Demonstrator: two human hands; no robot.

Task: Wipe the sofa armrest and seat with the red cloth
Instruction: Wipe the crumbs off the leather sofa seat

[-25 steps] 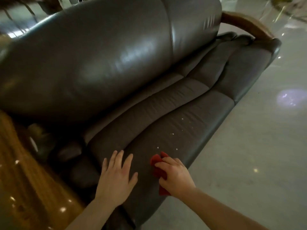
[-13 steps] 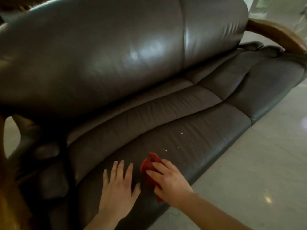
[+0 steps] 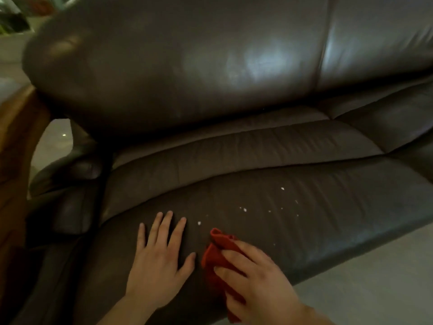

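A dark brown leather sofa fills the view; its seat cushion (image 3: pixel 304 231) runs across the lower half. My right hand (image 3: pixel 257 280) presses a crumpled red cloth (image 3: pixel 218 249) onto the front of the seat, and the hand covers most of the cloth. My left hand (image 3: pixel 159 261) lies flat on the seat just left of the cloth, fingers spread, holding nothing. Several small white crumbs (image 3: pixel 244 209) are scattered on the seat beyond and to the right of the cloth. The near armrest (image 3: pixel 16 141), brown wood with a padded leather part (image 3: pixel 70 174), stands at the left.
The glossy backrest (image 3: pixel 187 62) rises behind the seat. A second seat cushion (image 3: pixel 398 127) continues to the right. Pale tiled floor (image 3: pixel 375 282) shows at the lower right and through the gap under the armrest.
The view has swung left and moved closer to the seat. Both hands stay on the cushion front, and the cloth sits nearer the white crumbs.
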